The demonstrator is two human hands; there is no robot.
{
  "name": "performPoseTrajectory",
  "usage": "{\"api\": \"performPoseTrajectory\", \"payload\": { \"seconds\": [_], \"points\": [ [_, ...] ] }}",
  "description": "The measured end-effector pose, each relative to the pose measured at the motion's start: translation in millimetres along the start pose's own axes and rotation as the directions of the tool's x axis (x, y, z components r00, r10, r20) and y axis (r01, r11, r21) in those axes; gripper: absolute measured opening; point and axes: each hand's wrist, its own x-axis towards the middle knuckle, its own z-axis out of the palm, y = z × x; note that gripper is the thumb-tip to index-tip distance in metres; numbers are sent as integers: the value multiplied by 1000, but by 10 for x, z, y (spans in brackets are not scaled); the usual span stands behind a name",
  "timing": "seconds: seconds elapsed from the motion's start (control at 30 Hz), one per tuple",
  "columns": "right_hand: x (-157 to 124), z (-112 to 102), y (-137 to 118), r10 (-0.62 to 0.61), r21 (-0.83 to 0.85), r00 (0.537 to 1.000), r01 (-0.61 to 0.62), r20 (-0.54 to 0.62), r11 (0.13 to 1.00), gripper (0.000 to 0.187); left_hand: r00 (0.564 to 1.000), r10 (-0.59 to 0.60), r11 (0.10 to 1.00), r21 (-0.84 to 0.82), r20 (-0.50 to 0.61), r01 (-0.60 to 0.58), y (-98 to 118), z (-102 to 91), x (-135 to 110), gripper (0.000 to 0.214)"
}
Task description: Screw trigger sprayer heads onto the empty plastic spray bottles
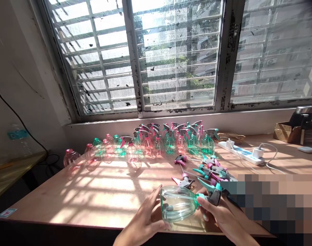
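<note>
A clear green spray bottle (178,205) lies sideways above the table's front edge, its base to the left. My left hand (148,215) is curved around the base, with the thumb below and fingers behind. At the neck, my right hand (213,212) grips the teal and grey spray head (212,194) with thumb and fingers; the dip tube shows inside the bottle. Just beyond lie loose spray heads (209,171) in pink, teal and grey, with another pink and grey spray head (185,181) closest to the bottle.
Pink and green bottles with spray heads (170,141) stand along the window wall. Several bottles without heads (91,157) stand at the left, and one pink spray bottle (132,155) stands forward. A power strip (242,152) with cables and a cardboard box (286,132) are at the right.
</note>
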Motion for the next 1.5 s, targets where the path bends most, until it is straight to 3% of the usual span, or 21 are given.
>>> {"api": "performPoseTrajectory", "payload": {
  "seconds": [0.23, 0.43, 0.67, 0.83, 1.0, 1.27, 1.5],
  "points": [
    [17, 9, 26, -69, -25, 997, 70, 32, 997, 43, 996, 78, 987, -143, 33, -72, 27, 30, -14, 78],
    [39, 6, 66, -75, -87, 997, 77, 30, 993, 47, 999, 28, 997, -76, 30, -26, 20, 17, -10, 100],
    [69, -2, 131, -31, -149, 999, 26, -36, 989, 54, 997, 67, 995, -83, 41, -63, 90, 27, -6, 93],
    [77, 9, 134, -80, -117, 997, 82, 14, 990, 53, 998, 45, 991, -127, 52, -38, 86, 37, 9, 98],
    [81, 3, 158, -66, -113, 997, 71, 46, 991, 50, 999, 50, 998, -51, 13, -49, 42, 10, 9, 94],
    [81, -6, 163, -45, -168, 999, 43, -13, 985, 57, 997, 53, 991, -124, 47, -47, 83, 16, 8, 91],
    [46, 18, 71, -11, -160, 1000, 8, -20, 987, 62, 1000, 18, 999, -49, 1, -18, 38, 3, -11, 91]
  ]
}}
